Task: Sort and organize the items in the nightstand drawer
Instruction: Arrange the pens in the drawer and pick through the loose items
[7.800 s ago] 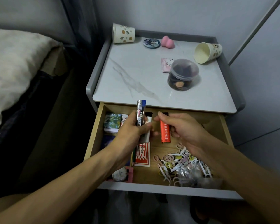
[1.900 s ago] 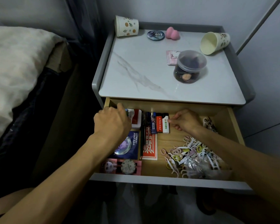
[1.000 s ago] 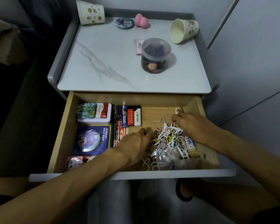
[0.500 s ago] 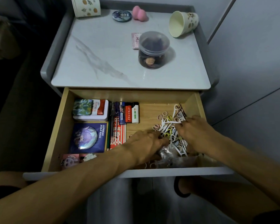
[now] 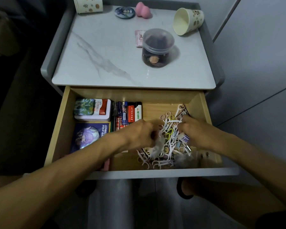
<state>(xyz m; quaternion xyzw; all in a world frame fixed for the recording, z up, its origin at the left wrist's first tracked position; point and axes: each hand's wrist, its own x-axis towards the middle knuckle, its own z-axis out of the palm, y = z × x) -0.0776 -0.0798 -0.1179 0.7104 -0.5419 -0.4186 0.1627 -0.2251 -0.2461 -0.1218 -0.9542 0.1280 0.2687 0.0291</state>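
The wooden drawer (image 5: 61,126) stands pulled open. On its right lies a loose pile of white floss picks and small hair ties (image 5: 168,138). My left hand (image 5: 139,135) sits at the pile's left edge, blurred, its fingers curled into the picks. My right hand (image 5: 196,131) is at the pile's right side with fingers curled among the picks. Whether either hand holds anything is unclear. At the back stand several lighters (image 5: 130,113) in a row beside a tin box (image 5: 92,109). A blue card pack (image 5: 89,135) lies in front of the tin.
On the marble top (image 5: 106,52) stand a clear lidded jar (image 5: 157,47), a tipped paper cup (image 5: 187,20), an upright paper cup (image 5: 87,4), a round badge (image 5: 124,12), a pink sponge (image 5: 143,9) and a pink sachet (image 5: 139,38). A crumpled plastic bag (image 5: 183,158) lies at the drawer's front right.
Both hands left the lighters at the back and came to the floss pick pile. Over the last half second they have closed in on the pile from both sides.
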